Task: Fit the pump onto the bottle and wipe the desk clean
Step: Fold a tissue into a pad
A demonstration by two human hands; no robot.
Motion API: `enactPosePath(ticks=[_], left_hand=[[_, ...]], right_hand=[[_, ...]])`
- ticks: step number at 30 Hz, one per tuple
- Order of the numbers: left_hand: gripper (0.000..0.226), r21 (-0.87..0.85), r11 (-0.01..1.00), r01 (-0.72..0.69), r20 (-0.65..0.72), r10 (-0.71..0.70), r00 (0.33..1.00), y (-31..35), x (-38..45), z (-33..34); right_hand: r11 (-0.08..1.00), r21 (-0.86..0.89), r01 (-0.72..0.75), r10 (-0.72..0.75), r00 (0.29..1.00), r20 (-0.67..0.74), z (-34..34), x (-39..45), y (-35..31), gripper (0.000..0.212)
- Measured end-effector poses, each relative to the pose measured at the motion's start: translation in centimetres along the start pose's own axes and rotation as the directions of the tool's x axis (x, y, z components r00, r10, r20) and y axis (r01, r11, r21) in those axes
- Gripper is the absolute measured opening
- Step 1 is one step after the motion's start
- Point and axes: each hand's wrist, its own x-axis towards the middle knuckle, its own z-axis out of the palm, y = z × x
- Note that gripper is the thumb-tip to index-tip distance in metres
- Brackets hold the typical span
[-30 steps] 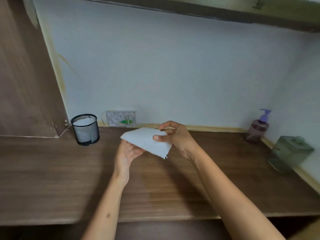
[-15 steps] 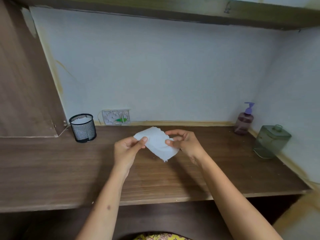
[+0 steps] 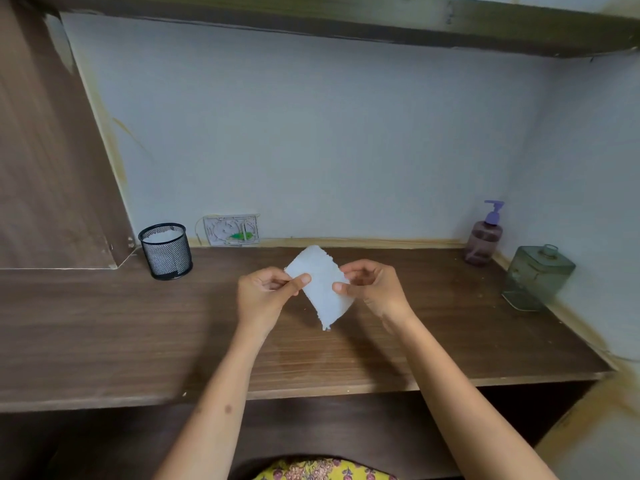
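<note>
Table (image 3: 104,341) spans the view; I'm holding a white paper towel (image 3: 320,289) above its middle. Left hand (image 3: 266,294) pinches the towel's left edge, right hand (image 3: 372,289) its right edge, fingers (image 3: 304,279) curled onto it. Pump bottle (image 3: 484,237) stands at the far right corner, pump apparently on, well apart from both hands. Next I'd fold the towel flat, then press and wipe in overlapping strokes.
</note>
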Motion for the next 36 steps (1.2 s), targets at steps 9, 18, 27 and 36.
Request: enactPosePath(ticks=[9,18,27,36], left_hand=[[0.008,0.482,0.71,-0.514,0.196,0.485,0.852,-1.2,-0.1,-0.3],[0.04,0.554,0.353,-0.754,0.537,0.541,0.647,-3.0,-0.1,-0.9],[0.024,0.61,0.69,-0.389,0.332,0.222,0.917,-4.4,1.9,-3.2],[0.041,-0.003,0.985,0.172,0.359,-0.16,0.92,-3.1,2.0,1.2]], right_hand=[[0.961,0.181,-0.211,0.194,0.975,0.109,1.0,-0.5,-0.9,0.044],[0.885,0.344,-0.315,0.304,0.949,0.085,0.4,0.2,-0.1,0.038],[0.966,0.189,-0.175,0.194,0.977,-0.089,-0.9,1.0,1.0,0.024],[0.943,0.242,-0.23,0.201,0.97,0.138,0.2,1.3,1.5,0.027]])
